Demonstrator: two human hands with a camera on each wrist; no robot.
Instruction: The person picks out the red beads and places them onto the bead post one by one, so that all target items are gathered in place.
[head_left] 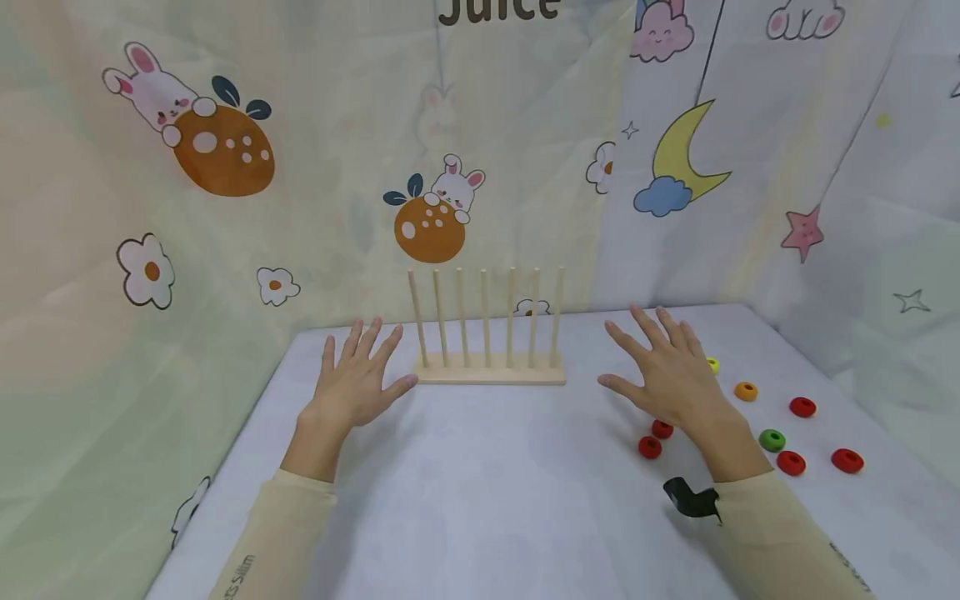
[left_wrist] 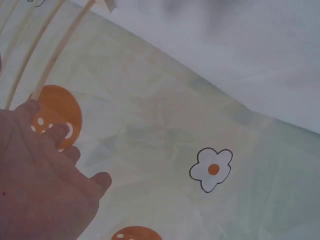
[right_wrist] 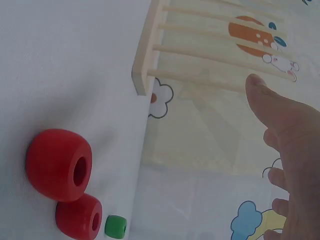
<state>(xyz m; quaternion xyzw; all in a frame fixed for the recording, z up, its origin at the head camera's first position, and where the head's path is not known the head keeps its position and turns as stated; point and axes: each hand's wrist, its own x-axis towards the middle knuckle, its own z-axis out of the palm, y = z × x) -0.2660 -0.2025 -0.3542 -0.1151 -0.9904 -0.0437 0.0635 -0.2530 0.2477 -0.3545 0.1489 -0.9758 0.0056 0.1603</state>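
My left hand (head_left: pixel 352 385) hovers with spread fingers over the table's left side, its thumb near the left end of a wooden peg rack (head_left: pixel 491 377). The rack is a pale flat base with several upright sticks, bare of beads. Palm down and fingers spread, my right hand (head_left: pixel 675 379) is held over the right side. Below it lie two red beads (right_wrist: pixel 60 165), each with a hole through it. A green bead (head_left: pixel 772 440) sits to the right of the right wrist. Neither hand holds anything. The right hand partly hides a yellow bead (head_left: pixel 713 365).
More beads lie on the right of the white table (head_left: pixel 480 500): an orange bead (head_left: pixel 746 391) and several red ones, one red bead (head_left: pixel 847 461) farthest right. A black strap piece (head_left: pixel 690 498) hangs at the right sleeve. Printed cloth (head_left: pixel 337 208) rises behind the table.
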